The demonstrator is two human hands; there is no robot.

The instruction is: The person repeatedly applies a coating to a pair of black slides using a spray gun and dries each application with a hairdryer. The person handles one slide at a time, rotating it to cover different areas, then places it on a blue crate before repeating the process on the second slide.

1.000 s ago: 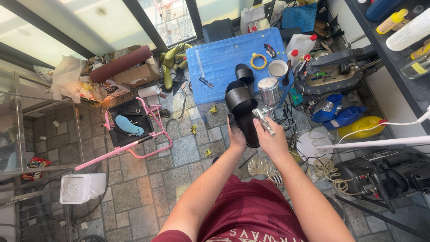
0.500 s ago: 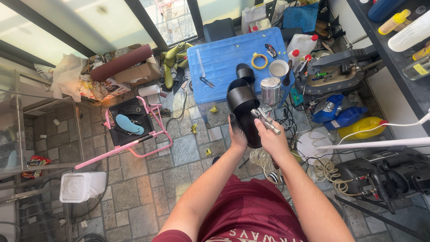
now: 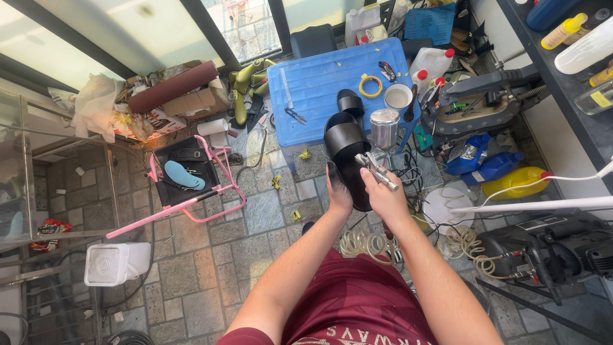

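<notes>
I see the left hand (image 3: 338, 191) gripping a black sandal (image 3: 348, 148) by its heel, while the right hand (image 3: 384, 195) is closed around a metal spray gun (image 3: 381, 144) just beside it, above the blue surface (image 3: 319, 89).

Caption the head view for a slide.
Left hand holds a black slide sandal; right hand holds a metal spray gun.

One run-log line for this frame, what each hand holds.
left hand: holds black slide sandal | right hand: grips metal spray gun | behind: blue table
</notes>
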